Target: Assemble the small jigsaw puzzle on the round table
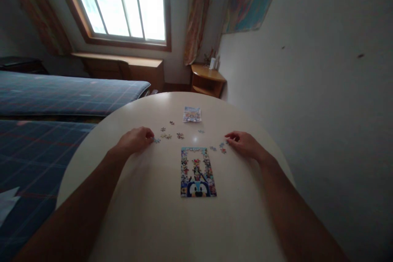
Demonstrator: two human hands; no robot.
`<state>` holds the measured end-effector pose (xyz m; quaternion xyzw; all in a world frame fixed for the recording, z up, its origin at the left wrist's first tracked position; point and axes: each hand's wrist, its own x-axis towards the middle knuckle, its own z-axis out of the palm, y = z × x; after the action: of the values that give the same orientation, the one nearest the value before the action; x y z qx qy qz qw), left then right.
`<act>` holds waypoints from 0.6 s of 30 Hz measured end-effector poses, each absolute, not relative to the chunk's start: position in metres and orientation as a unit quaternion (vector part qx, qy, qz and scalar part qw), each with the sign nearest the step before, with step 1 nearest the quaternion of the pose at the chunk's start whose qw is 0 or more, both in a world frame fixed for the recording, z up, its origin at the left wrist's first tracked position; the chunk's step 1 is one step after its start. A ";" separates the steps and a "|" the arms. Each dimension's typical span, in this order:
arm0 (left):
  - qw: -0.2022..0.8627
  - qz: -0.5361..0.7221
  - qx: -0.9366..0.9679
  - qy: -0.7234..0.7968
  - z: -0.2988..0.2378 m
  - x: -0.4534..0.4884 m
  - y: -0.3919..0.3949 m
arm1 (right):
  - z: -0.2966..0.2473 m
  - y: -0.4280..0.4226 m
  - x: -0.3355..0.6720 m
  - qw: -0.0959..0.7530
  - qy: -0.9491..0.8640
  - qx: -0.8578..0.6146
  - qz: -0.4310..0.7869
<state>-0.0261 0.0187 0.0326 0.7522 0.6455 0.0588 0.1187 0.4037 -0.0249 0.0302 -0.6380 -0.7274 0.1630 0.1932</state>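
A partly filled jigsaw puzzle (199, 189) lies on the round white table (196, 229), with a blue cartoon dog face at its near end and bare gaps in its upper middle. My left hand (135, 140) rests left of it, fingers curled together beside a light-blue puzzle piece (157, 141); what the fingertips hold, if anything, is hidden. To the right, my right hand (244, 144) has thumb and index finger slightly apart, close to a few loose pieces (223, 150). More loose pieces (180, 135) are scattered between the hands.
A small printed picture sheet (192, 114) lies toward the table's far side. A bed with a blue plaid cover (61, 94) stands at the left. The white wall (331, 102) runs along the right. Beyond the table are a corner shelf (208, 74) and a window (123, 4).
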 end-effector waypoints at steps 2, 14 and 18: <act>0.128 0.050 0.757 0.639 0.034 -0.026 0.018 | 0.029 -0.024 0.404 0.194 -0.731 -0.635 0.159; 0.153 0.048 0.759 0.631 0.034 -0.023 0.018 | 0.029 -0.025 0.401 0.197 -0.729 -0.636 0.159; 0.166 0.055 0.765 0.620 0.032 -0.023 0.019 | 0.031 -0.025 0.398 0.190 -0.726 -0.642 0.158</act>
<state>-0.0230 0.0187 0.0315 0.7651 0.6197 0.0554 0.1659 0.3985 -0.0251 0.0313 -0.6419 -0.7258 0.1581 0.1904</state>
